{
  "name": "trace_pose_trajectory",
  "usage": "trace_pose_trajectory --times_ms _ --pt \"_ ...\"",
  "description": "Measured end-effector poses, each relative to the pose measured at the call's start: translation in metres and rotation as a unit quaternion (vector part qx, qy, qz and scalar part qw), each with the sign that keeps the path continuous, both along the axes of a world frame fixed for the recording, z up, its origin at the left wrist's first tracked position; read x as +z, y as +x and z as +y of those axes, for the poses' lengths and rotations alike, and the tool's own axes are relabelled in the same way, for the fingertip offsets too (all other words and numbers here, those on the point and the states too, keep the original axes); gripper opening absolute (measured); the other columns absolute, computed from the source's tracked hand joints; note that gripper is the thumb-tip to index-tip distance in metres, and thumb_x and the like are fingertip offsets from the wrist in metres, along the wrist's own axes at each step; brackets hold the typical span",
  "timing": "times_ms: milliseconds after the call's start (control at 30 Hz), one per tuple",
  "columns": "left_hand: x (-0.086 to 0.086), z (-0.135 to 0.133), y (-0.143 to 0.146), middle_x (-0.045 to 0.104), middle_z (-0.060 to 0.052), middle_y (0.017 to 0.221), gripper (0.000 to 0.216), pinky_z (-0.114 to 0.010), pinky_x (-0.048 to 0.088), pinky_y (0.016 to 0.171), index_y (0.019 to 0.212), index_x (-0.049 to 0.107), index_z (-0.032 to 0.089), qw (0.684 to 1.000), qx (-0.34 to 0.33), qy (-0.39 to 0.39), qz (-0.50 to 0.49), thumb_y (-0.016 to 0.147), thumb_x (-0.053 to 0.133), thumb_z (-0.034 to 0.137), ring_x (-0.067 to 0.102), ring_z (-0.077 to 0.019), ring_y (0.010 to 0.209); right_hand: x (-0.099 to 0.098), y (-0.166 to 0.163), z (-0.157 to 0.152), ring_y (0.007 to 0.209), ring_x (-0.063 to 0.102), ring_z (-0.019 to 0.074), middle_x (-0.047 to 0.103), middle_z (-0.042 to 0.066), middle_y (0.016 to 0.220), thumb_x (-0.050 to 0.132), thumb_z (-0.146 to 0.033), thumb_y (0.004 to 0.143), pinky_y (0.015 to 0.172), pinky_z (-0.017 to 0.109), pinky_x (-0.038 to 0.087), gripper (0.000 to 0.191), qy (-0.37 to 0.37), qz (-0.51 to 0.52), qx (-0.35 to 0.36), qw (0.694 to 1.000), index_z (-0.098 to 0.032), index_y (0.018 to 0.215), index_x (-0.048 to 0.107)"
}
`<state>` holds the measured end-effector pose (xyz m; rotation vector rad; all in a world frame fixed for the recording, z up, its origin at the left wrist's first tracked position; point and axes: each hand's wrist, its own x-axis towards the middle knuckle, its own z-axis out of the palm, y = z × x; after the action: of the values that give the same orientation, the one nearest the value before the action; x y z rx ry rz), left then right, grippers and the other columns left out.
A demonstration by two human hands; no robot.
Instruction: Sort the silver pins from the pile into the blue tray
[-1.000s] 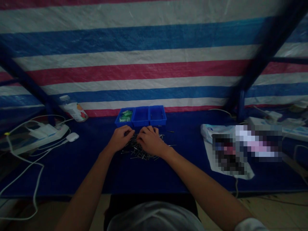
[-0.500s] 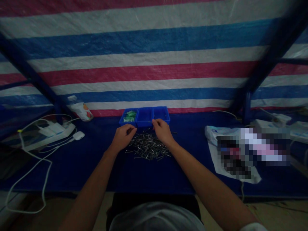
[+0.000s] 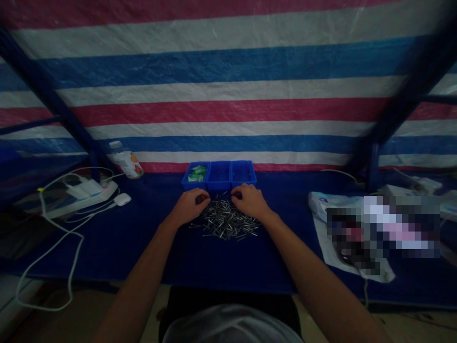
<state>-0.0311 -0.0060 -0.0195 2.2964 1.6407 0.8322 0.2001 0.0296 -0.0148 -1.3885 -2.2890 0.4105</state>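
Note:
A pile of thin metal pins (image 3: 224, 223) lies on the dark blue table (image 3: 214, 257) in front of me. My left hand (image 3: 190, 206) rests at the pile's left edge with its fingers curled together. My right hand (image 3: 250, 200) sits at the pile's upper right edge, fingers bent and pinched on the pins. Just behind the hands stand three small blue bins (image 3: 219, 174) in a row. The left bin holds green packets (image 3: 197, 173). What lies in the other two bins I cannot make out.
A plastic bottle (image 3: 125, 161) leans at the back left beside a white power strip (image 3: 84, 193) with trailing white cables. A white plastic bag (image 3: 332, 209) lies at the right. A striped tarp hangs behind, with dark blue frame bars on both sides.
My right hand went from the pile to the right bin, then came back to the pile's upper right edge. My left hand stayed at the left edge. The camera view shifted slightly.

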Motion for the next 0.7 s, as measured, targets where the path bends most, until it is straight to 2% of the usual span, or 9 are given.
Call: trace_pose_trajectory --times_ms 133,300,533,700 --pt "-0.005 0.002 -0.001 0.066 -0.004 0.086 0.017 -0.032 0.046 0.073 0.091 0.069 0.02 0.999 -0.01 -0.016 0.026 0.082 0.059 0.028 0.061 -0.0171 0.077 -0.001 -0.003 -0.005 0.107 0.052 0.0289 0.061 0.011 0.114 0.047 -0.026 0.088 0.086 0.047 0.04 0.031 0.017 -0.064 0.008 0.998 -0.023 0.111 0.068" --pt "-0.007 0.002 -0.001 0.065 -0.004 0.085 0.017 -0.032 0.047 0.072 0.09 0.07 0.019 0.999 -0.016 -0.025 0.033 0.081 0.059 0.028 0.06 -0.0173 0.076 -0.001 -0.006 -0.008 0.103 0.053 0.029 0.064 0.011 0.108 0.046 -0.027 0.09 0.084 0.046 0.039 0.028 0.01 -0.1 0.017 0.995 -0.023 0.099 0.071" --pt "-0.008 0.003 0.0 0.064 -0.002 0.077 0.017 -0.029 0.045 0.065 0.089 0.069 0.02 0.999 -0.021 -0.032 0.039 0.082 0.056 0.03 0.058 -0.0157 0.069 -0.005 -0.013 -0.01 0.1 0.053 0.028 0.064 0.013 0.106 0.045 -0.019 0.088 0.083 0.042 0.038 0.024 0.038 -0.121 0.011 0.992 -0.018 0.091 0.069" --pt "-0.006 0.002 0.0 0.066 -0.002 0.081 0.019 -0.029 0.045 0.066 0.09 0.069 0.02 0.998 -0.019 -0.037 0.041 0.084 0.054 0.03 0.059 -0.016 0.071 -0.007 -0.014 -0.009 0.105 0.048 0.0289 0.063 0.015 0.111 0.044 -0.013 0.085 0.084 0.042 0.036 0.025 0.056 -0.1 0.009 0.993 -0.016 0.098 0.065"
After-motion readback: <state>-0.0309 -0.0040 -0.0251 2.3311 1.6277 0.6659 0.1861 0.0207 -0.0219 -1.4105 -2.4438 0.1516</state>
